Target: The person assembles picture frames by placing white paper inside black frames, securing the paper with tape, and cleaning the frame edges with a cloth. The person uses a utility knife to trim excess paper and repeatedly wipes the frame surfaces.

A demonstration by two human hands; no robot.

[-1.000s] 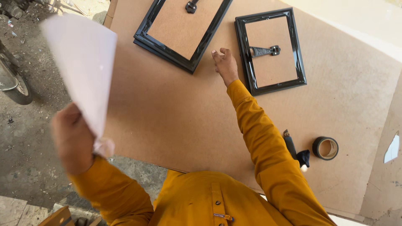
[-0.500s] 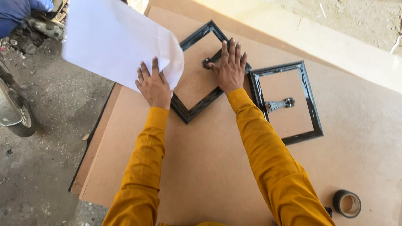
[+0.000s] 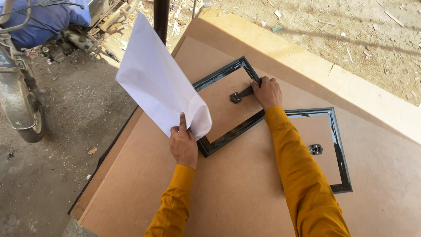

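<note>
Glossy black frame [image 3: 228, 105] under right hand [image 3: 266, 93]; left hand [image 3: 184, 145] pinches limp white paper [image 3: 160, 83].

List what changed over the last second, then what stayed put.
The left hand swung the white sheet from out at the side in over the tilted frame, keeping its grip. The right hand went from the board between the frames onto that frame's back, now at its black stand. The second frame and the board stayed as they were.
</note>
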